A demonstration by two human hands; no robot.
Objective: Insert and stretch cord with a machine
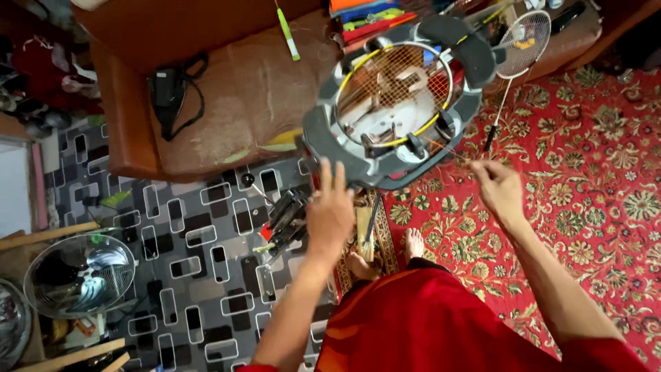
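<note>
Fingers of the left hand (329,210) spread flat against the grey stringing machine (396,103) at frame centre-top, while the right hand (497,187) pinches a string pulled from the clamped yellow racket (394,93); mid-stringing, the following weave likely needs steady tension.

Spare racket (522,36) leaning on sofa (234,103); black bag (169,93) on cushion; fan (79,274) on patterned floor; red carpet (592,172).
</note>
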